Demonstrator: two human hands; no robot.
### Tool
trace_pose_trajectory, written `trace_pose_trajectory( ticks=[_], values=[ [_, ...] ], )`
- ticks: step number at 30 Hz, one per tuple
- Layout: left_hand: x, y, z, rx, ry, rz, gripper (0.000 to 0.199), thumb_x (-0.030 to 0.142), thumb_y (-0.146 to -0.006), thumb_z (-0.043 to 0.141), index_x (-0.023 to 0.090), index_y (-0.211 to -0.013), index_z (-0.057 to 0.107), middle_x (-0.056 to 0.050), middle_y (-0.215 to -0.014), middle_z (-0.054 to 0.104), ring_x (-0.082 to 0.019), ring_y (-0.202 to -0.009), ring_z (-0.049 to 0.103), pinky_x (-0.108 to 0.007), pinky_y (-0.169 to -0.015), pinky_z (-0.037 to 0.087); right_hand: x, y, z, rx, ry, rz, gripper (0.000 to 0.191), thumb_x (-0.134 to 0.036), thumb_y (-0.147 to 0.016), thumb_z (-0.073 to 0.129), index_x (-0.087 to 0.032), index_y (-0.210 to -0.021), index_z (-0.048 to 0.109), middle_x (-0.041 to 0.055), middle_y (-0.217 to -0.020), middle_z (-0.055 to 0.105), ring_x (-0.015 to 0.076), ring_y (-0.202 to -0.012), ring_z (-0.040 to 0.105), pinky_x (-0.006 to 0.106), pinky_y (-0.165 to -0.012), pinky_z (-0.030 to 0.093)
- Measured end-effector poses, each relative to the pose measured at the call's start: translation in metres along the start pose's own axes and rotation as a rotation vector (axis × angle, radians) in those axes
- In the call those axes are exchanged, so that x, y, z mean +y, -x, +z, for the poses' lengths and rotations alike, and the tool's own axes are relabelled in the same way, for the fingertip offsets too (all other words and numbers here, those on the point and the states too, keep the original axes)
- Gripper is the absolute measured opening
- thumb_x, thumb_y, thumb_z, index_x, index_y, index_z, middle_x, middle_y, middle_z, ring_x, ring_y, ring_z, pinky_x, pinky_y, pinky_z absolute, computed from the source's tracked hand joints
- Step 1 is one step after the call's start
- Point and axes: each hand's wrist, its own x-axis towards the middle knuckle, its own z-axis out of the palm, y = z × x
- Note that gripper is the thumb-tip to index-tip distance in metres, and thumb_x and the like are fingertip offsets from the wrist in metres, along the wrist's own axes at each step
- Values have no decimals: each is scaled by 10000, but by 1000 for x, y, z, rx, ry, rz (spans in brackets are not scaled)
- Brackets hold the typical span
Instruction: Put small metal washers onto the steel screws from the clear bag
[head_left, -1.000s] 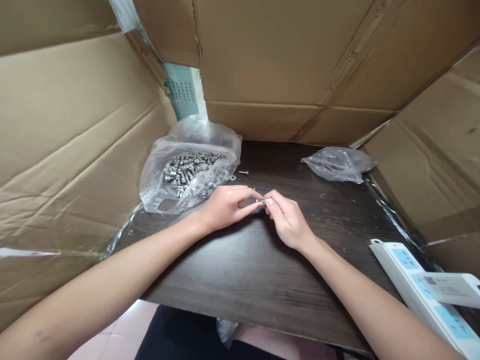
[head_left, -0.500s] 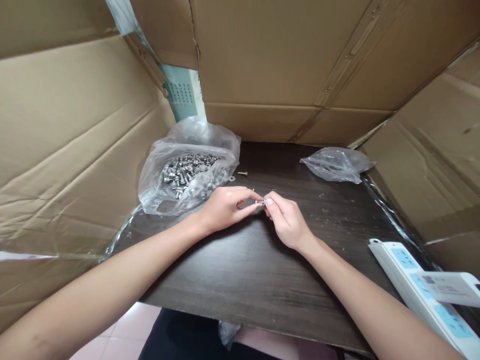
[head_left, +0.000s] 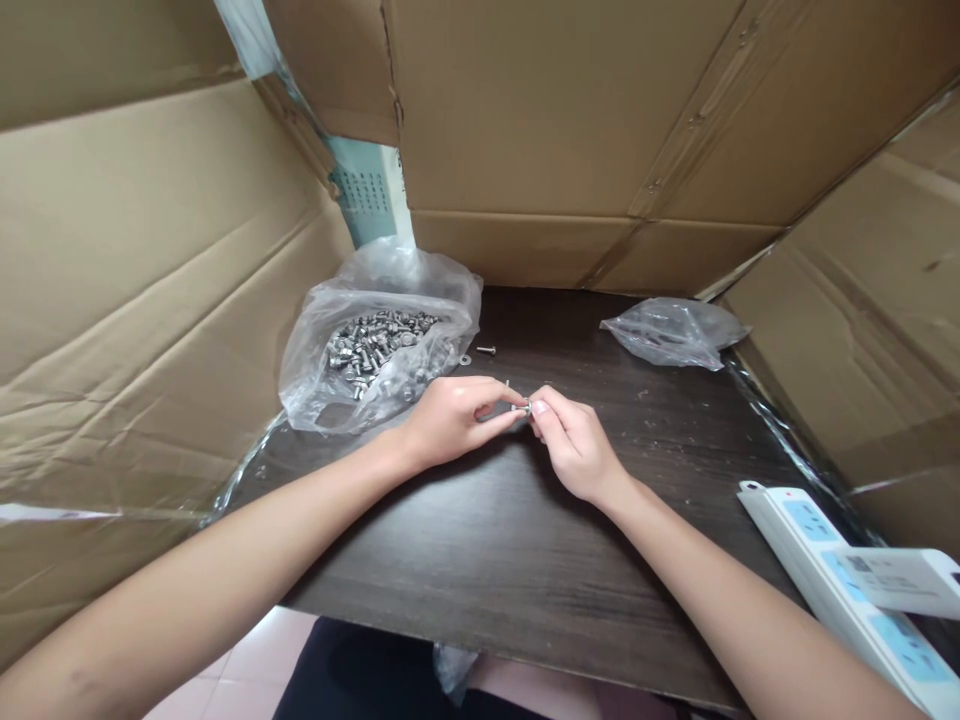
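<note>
Over the middle of the dark table, my left hand [head_left: 466,415] and my right hand [head_left: 568,435] meet at the fingertips. Between them is a small metal screw [head_left: 520,408], its right end pinched by my right thumb and fingers. My left thumb and forefinger close on the same piece; its fine details are too small to tell. Beyond my hands, another screw [head_left: 486,350] lies on the table beside a flat washer [head_left: 465,360]. At the left, an open clear plastic bag [head_left: 304,355] holds a heap of metal bolts [head_left: 375,345].
A second clear plastic bag [head_left: 675,330] lies at the back right. On the right edge rests a white power strip [head_left: 787,540] with a white labelled card [head_left: 904,580] over it. Cardboard walls [head_left: 525,110] enclose the dark table [head_left: 465,560] at the back and sides.
</note>
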Motion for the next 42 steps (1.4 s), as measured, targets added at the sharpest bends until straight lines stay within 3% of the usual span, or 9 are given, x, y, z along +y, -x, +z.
trace_pose_trajectory(
  ticks=[5, 11, 21, 36, 42],
  values=[
    [0, -1, 0, 18, 5, 8, 165, 295, -962, 671, 155, -977, 758, 37, -596, 560, -85, -532, 506, -201, -539, 369, 0, 0, 0, 1, -21, 11, 356, -333, -1060, 378, -211, -738, 470, -4, -661, 501, 145, -599, 477, 289, -609, 366],
    [0, -1, -1, 23, 5, 1, 153, 283, -955, 676, 154, -971, 755, 37, -591, 555, -87, -529, 503, -205, -538, 367, -1, 1, -1, 4, -44, 48, 305, -349, -1068, 375, -203, -857, 540, 13, -731, 561, 161, -662, 533, 296, -662, 405],
    [6, 0, 2, 20, -1, 40, 168, 282, -975, 646, 146, -960, 744, 31, -601, 575, -86, -542, 534, -196, -536, 384, 1, 1, 1, 14, -15, -10, 348, -328, -1076, 358, -213, -761, 451, -10, -665, 481, 139, -596, 459, 286, -612, 354],
    [14, -2, 0, 49, -142, 243, 160, 237, -1003, 599, 151, -952, 724, -8, -725, 719, -100, -601, 644, -220, -593, 470, -1, 8, 14, 127, -123, 201, 613, -653, -1040, 308, -222, -605, 331, -20, -531, 345, 117, -498, 333, 295, -506, 259],
    [14, -2, 1, 31, -62, 196, 129, 224, -981, 629, 141, -954, 725, -11, -739, 722, -94, -583, 622, -211, -591, 464, -4, 8, 12, 143, -137, 195, 615, -609, -1054, 315, -215, -585, 370, -14, -525, 367, 119, -494, 343, 300, -512, 269]
  ],
)
